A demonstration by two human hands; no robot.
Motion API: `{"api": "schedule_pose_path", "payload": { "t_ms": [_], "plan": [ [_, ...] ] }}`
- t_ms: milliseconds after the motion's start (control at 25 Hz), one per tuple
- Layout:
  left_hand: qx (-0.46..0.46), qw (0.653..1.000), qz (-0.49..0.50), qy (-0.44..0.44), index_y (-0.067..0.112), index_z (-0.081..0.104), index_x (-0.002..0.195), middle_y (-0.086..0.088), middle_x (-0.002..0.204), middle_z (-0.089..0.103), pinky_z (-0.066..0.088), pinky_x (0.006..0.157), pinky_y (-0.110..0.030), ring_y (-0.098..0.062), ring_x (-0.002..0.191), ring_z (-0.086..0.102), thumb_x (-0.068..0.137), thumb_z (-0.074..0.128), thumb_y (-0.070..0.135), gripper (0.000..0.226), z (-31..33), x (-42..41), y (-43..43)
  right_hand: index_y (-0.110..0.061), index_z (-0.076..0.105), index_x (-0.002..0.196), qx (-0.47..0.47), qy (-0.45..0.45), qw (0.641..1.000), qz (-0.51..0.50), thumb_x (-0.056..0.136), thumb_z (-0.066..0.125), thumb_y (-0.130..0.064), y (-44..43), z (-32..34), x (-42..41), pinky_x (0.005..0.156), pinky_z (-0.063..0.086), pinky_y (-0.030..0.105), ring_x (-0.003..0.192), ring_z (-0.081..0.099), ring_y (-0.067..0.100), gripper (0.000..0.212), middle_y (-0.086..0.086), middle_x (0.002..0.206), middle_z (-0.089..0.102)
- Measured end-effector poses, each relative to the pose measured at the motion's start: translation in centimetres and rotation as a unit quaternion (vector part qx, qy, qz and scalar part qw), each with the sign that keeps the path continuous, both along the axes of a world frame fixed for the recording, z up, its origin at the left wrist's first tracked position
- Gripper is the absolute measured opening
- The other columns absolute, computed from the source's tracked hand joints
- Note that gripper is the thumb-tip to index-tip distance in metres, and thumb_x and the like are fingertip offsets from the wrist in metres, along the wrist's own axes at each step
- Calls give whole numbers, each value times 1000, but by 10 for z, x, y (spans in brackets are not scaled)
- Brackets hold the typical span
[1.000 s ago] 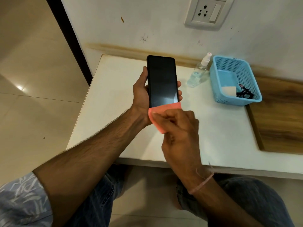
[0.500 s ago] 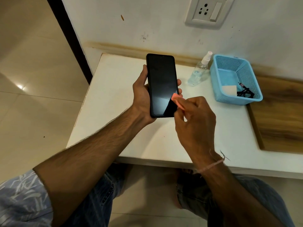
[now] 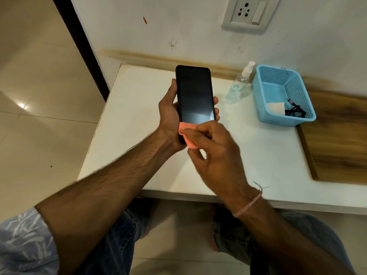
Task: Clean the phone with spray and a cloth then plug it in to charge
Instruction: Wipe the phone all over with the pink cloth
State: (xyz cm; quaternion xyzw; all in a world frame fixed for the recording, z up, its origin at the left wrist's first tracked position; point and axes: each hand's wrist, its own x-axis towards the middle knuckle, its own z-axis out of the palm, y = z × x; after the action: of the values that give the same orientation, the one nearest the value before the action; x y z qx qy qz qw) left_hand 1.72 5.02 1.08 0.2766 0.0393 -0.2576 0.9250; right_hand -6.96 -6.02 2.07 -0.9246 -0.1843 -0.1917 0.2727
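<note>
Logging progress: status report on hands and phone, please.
Left hand grips black rectangular phone. Right hand pinches orange cloth against its lower end. Nothing in the way.

free: tabletop [image 3: 258, 155] front R + far L | obst: spray bottle [image 3: 238, 88] beside blue basket [image 3: 282, 121], back R

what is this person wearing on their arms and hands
No gloves or watch show on the left hand or the right hand. The left arm has a short pale blue sleeve with a white leafy print. The right wrist carries a thin pink thread band with a frayed loose end.
</note>
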Motion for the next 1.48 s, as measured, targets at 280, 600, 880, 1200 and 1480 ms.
{"api": "schedule_pose_path", "payload": {
  "t_ms": [280, 600, 880, 1200, 1480],
  "plan": [
    [0, 1000, -4, -1, 3, 58, 123, -21, 106, 63, 50, 83, -41, -34, 85, 61, 94, 36, 69, 75, 2, 0, -2, -8, 70, 115, -35, -27, 999, 13, 85, 71, -20, -9, 1, 5, 78, 51, 25, 88, 63, 27, 32, 15, 100, 66],
    [1, 1000, 0, 3, 2, 55, 127, -22, 108, 62, 51, 84, -41, -35, 85, 61, 94, 35, 69, 77, 3, 0, 0, -7, 69, 117, -36, -24, 999, 28, 81, 67, -8, -9, -6, -1, 87, 51, 35, 99, 61, 36, 36, 19, 110, 66],
    [-25, 999, 29, 11, 1, 61, 123, -22, 106, 63, 51, 85, -42, -35, 84, 62, 94, 35, 70, 80, 5, 6, 4, 1, 74, 95, -21, -67, 997, 27, 71, 69, 3, -29, 3, 1, 71, 58, 35, 78, 64, 32, 24, 20, 88, 69],
    [-1, 1000, -1, -1, 5, 58, 129, -24, 109, 64, 50, 85, -41, -36, 88, 61, 94, 36, 69, 76, 10, 2, 2, -5, 74, 104, -39, -85, 996, 16, 85, 60, 6, -20, 15, 18, 80, 51, 29, 91, 60, 32, 26, 15, 100, 69],
    [-6, 1000, 2, 8, 2, 66, 113, -23, 105, 65, 50, 85, -41, -34, 89, 61, 94, 36, 70, 76, 8, 1, 3, -6, 75, 99, -76, -79, 993, 48, 88, 53, 8, -40, 24, 41, 77, 52, 38, 88, 61, 31, 28, 11, 97, 72]
  ]
}}
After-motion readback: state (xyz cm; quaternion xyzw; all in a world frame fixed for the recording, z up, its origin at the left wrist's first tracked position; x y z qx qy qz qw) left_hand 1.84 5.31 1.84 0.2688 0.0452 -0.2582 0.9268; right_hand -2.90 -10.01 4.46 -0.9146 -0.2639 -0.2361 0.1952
